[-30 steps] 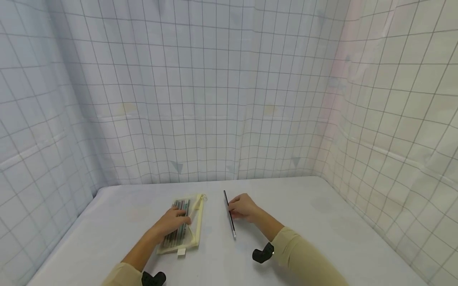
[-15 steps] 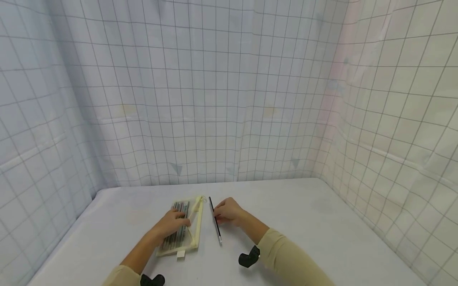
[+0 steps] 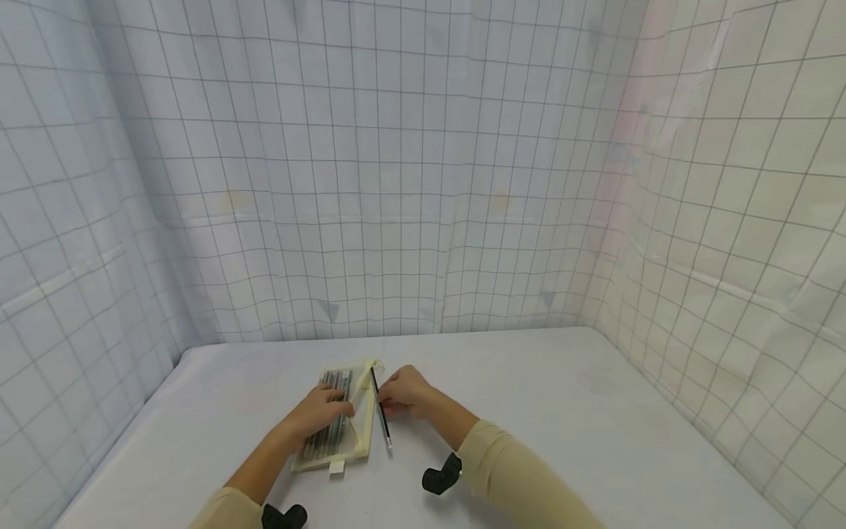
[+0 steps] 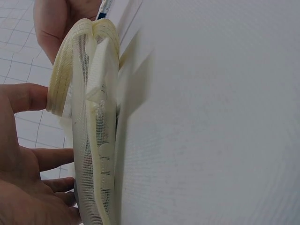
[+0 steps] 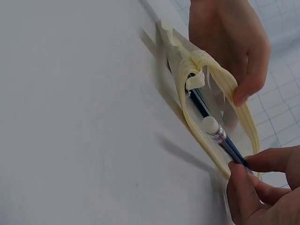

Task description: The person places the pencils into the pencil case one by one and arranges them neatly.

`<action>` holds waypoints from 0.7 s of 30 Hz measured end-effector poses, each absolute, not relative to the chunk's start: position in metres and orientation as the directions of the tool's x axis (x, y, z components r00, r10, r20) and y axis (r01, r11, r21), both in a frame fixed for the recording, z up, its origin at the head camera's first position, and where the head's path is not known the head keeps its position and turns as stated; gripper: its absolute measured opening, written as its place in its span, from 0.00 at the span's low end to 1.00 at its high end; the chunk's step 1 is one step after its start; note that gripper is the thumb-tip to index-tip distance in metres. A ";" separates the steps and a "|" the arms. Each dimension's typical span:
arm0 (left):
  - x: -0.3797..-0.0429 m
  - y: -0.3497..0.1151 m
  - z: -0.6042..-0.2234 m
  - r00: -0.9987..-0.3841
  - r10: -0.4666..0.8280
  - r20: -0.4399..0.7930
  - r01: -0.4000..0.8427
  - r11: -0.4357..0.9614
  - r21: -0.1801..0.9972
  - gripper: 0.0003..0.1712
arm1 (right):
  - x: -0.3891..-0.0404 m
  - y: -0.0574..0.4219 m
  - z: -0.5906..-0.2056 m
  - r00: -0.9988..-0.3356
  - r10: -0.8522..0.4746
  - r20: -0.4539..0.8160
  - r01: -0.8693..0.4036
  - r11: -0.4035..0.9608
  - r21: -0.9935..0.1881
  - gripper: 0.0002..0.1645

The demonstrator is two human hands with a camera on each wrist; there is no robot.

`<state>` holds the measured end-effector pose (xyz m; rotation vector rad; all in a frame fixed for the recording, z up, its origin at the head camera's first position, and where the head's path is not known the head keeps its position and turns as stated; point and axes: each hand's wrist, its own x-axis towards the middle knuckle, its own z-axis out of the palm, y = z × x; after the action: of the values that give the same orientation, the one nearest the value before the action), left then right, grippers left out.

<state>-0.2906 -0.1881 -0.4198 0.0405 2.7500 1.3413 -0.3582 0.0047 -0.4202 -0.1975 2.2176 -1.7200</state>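
Note:
A translucent mesh pencil case (image 3: 367, 430) with a pale yellow zipper edge lies left of centre, several pencils (image 3: 330, 437) showing inside. My left hand (image 3: 319, 411) holds it, fingers on the mesh and thumb at the raised zipper edge. In the right wrist view, the mouth of the case (image 5: 248, 124) gapes. Between thumb and fingers, my right hand (image 3: 407, 393) pinches a dark blue pencil (image 3: 382, 420) with a white eraser (image 5: 210, 124) on its near end. The pencil lies alongside the zipper edge; whether its far end is inside the case, I cannot tell.
A white tablecloth (image 3: 542, 419) covers the table. Gridded white curtains (image 3: 410, 184) stand behind and on both sides. A black wrist device (image 3: 441, 474) sits below the right wrist, another (image 3: 284, 516) at the left wrist. A pale tab (image 3: 337, 467) sticks out from the case's near end.
The right hand has carried the pencil leftwards, from a gap beside the case to right against its zipper edge. The left hand and the case have stayed nearly still.

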 end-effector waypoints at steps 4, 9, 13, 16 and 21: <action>-0.290 -0.188 -0.420 -0.995 0.058 -0.078 -0.026 0.618 0.786 0.43 | -0.356 -0.007 -0.420 -0.937 -0.303 -0.172 0.081 0.289 -0.954 0.05; -0.290 -0.187 -0.417 -0.995 0.056 -0.085 -0.032 0.621 0.783 0.43 | -0.354 -0.017 -0.419 -0.950 -0.274 -0.147 0.051 0.330 -0.943 0.04; -0.289 -0.187 -0.416 -0.993 0.068 -0.092 -0.032 0.608 0.793 0.43 | -0.355 -0.024 -0.420 -0.952 -0.273 -0.140 0.052 0.307 -0.950 0.03; -0.289 -0.188 -0.416 -0.992 0.077 -0.097 -0.031 0.602 0.798 0.44 | -0.358 -0.027 -0.422 -0.932 -0.325 -0.161 0.085 0.235 -0.968 0.06; -0.288 -0.190 -0.415 -0.991 0.091 -0.100 -0.025 0.602 0.798 0.45 | -0.361 -0.024 -0.422 -0.887 -0.420 -0.190 0.136 0.156 -0.978 0.11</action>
<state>-0.2884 -0.1899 -0.4154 0.0556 2.6940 1.3448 -0.3609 -0.0239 -0.4222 -0.2700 2.0194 -1.7800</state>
